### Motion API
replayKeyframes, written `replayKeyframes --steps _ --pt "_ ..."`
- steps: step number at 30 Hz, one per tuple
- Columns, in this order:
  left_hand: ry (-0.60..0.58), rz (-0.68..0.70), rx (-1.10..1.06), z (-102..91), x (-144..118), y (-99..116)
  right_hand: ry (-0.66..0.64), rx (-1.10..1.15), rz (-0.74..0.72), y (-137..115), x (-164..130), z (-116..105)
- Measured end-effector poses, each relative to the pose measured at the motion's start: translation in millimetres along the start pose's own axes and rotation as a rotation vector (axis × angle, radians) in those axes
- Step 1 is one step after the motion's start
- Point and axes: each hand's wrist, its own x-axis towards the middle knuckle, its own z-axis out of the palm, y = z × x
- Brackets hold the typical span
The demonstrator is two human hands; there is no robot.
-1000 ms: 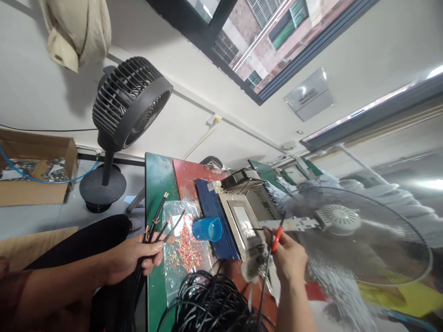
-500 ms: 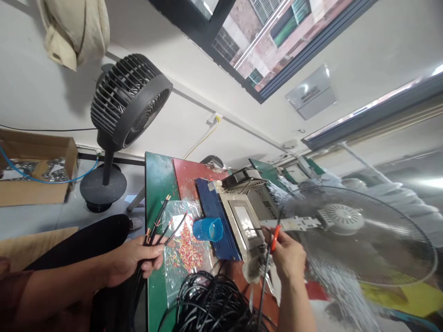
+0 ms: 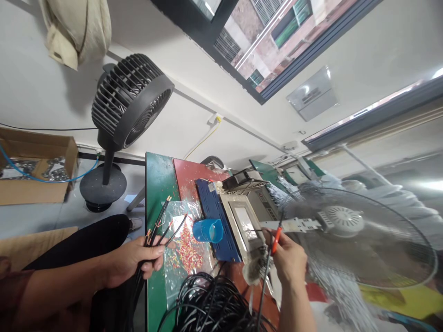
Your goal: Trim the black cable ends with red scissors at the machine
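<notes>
Thin black cables (image 3: 162, 223) bunched in left hand (image 3: 133, 258), right hand (image 3: 289, 260) fingers pinching one red-tipped wire (image 3: 276, 240)

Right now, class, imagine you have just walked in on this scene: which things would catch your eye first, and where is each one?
The black fan stands tall at upper left, beside the green table. On the right, a large spinning fan blurs across the view. Low in the middle, the left hand grips a bundle of black wires, while the right hand holds an orange-tipped wire at the grey machine.
</notes>
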Motion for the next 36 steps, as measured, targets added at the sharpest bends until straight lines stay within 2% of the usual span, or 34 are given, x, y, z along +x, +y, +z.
replayKeyframes --steps 12,23,36 --pt "-0.026 0.007 0.003 -1.0 2.5 -0.8 0.012 0.04 0.088 -1.2 -6.4 -1.7" --pt "0.01 0.017 0.031 0.2 2.2 -1.0 0.133 0.047 0.075 7.7 -12.8 2.7" --pt "0.017 0.012 0.033 -0.2 2.0 -0.6 0.11 -0.02 0.136 9.2 -11.2 9.0"
